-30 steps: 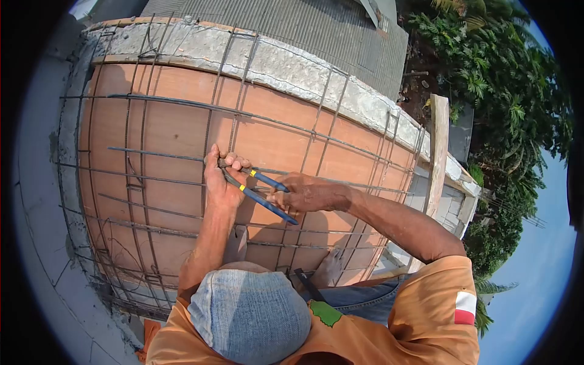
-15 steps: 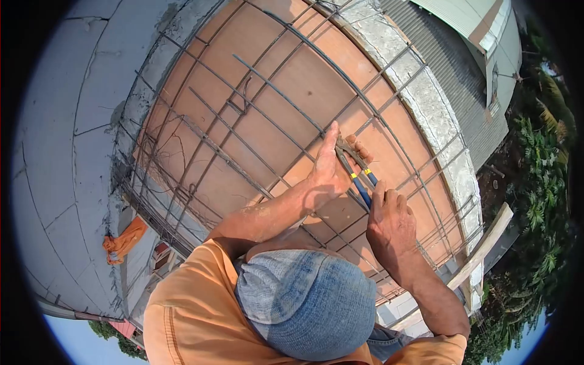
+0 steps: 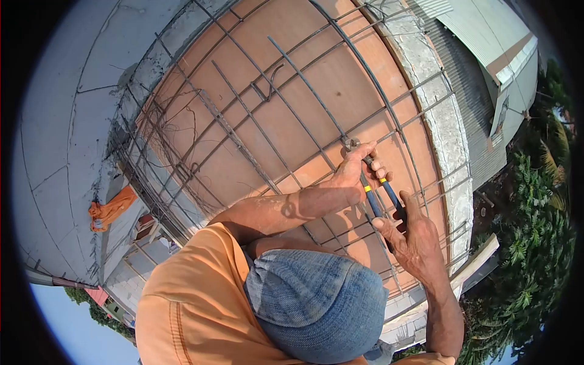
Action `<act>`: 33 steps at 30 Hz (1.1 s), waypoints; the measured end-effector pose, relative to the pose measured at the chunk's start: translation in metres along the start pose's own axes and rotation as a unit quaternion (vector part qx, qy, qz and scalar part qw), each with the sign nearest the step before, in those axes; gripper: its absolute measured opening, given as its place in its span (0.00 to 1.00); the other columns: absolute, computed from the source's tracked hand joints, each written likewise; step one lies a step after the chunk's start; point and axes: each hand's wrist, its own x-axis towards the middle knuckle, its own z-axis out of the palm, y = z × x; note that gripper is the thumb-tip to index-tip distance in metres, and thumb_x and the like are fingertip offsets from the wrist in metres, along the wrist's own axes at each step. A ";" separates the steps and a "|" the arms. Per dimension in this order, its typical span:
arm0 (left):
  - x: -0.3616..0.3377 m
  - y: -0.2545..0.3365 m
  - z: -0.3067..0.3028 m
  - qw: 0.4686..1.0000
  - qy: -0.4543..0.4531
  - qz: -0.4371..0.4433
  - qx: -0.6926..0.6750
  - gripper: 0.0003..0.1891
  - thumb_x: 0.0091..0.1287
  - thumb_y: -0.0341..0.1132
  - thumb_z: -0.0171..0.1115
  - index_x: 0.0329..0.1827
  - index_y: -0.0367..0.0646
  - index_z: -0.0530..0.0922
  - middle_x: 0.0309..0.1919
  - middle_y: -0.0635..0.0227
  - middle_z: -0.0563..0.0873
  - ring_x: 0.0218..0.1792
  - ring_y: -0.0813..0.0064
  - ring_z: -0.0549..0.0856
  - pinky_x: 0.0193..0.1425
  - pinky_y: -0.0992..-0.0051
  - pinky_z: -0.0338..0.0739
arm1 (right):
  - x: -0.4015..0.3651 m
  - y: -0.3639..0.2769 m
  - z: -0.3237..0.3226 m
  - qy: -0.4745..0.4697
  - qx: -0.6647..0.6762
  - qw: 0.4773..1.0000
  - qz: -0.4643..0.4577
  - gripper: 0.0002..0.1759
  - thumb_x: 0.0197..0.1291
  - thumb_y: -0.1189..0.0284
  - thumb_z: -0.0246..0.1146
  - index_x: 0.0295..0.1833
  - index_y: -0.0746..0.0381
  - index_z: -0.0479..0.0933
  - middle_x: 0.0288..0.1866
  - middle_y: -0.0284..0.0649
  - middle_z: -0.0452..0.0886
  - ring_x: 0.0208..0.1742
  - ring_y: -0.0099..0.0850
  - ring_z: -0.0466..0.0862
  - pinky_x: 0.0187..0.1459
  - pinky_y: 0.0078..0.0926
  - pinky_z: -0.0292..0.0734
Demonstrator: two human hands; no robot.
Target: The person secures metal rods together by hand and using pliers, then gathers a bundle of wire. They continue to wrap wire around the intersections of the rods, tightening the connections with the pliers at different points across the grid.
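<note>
A pair of pincers (image 3: 372,196) with blue handles and yellow bands has its jaws at a crossing of the rebar grid (image 3: 296,73). My right hand (image 3: 418,243) grips the handles low down, its thumb by one handle and its fingers by the other; the handles stand apart. Just below the jaws, my left hand (image 3: 359,170) is closed around the upper part of the pincers, thumb across and fingers curled. Any tie wire between the jaws is too small to make out. Beneath the bars lies an orange-brown panel (image 3: 331,94).
A denim-covered head (image 3: 316,304) and orange shirt (image 3: 188,292) fill the bottom. Loose wires (image 3: 182,131) tangle at the grid's left. A concrete edge (image 3: 435,106) borders the right, with a wooden plank (image 3: 477,261) lower down. An orange cloth (image 3: 112,208) hangs at left.
The pincers' handles have spread wider, and my right thumb and fingers have moved apart with them. My left thumb has come down across the pincers. The whole view has shifted and turned slightly.
</note>
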 end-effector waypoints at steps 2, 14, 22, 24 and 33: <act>0.000 -0.002 0.004 1.000 0.005 0.012 -0.005 0.13 0.72 0.44 0.57 0.33 0.49 0.68 0.17 0.71 0.72 0.21 0.72 0.74 0.48 0.62 0.79 | -0.013 -0.016 0.011 0.102 -0.316 0.933 -0.142 0.33 0.64 0.60 0.63 0.64 0.75 0.66 0.46 0.53 0.75 0.46 0.41 0.81 0.38 0.34 0.79; -0.012 0.005 0.001 0.998 -0.042 -0.015 0.047 0.20 0.71 0.55 0.55 0.48 0.46 0.75 0.38 0.62 0.84 0.47 0.64 0.85 0.62 0.61 0.76 | 0.020 0.031 0.005 -0.153 0.541 0.809 0.171 0.13 0.71 0.69 0.55 0.40 0.71 0.74 0.24 0.42 0.80 0.18 0.24 0.77 0.15 0.21 0.73; 0.003 0.000 0.007 0.997 0.019 0.024 0.069 0.12 0.72 0.43 0.54 0.31 0.48 0.72 0.15 0.73 0.70 0.21 0.74 0.73 0.49 0.64 0.77 | -0.012 0.003 0.032 0.126 -0.040 0.991 -0.030 0.33 0.66 0.56 0.62 0.60 0.77 0.67 0.22 0.48 0.77 0.22 0.39 0.82 0.25 0.35 0.77; 0.004 0.002 0.001 0.996 0.031 0.014 0.078 0.13 0.72 0.45 0.55 0.34 0.46 0.73 0.16 0.73 0.71 0.25 0.72 0.76 0.53 0.61 0.78 | -0.019 0.005 0.038 0.210 -0.174 0.958 -0.089 0.33 0.65 0.57 0.63 0.59 0.77 0.67 0.22 0.47 0.76 0.23 0.42 0.82 0.26 0.35 0.78; -0.004 -0.003 0.011 0.997 0.001 0.013 0.070 0.15 0.74 0.46 0.56 0.40 0.41 0.76 0.21 0.70 0.76 0.36 0.73 0.83 0.54 0.66 0.81 | -0.006 0.046 0.041 -0.162 0.681 0.708 0.090 0.19 0.70 0.63 0.52 0.39 0.72 0.72 0.30 0.48 0.80 0.27 0.32 0.85 0.20 0.30 0.77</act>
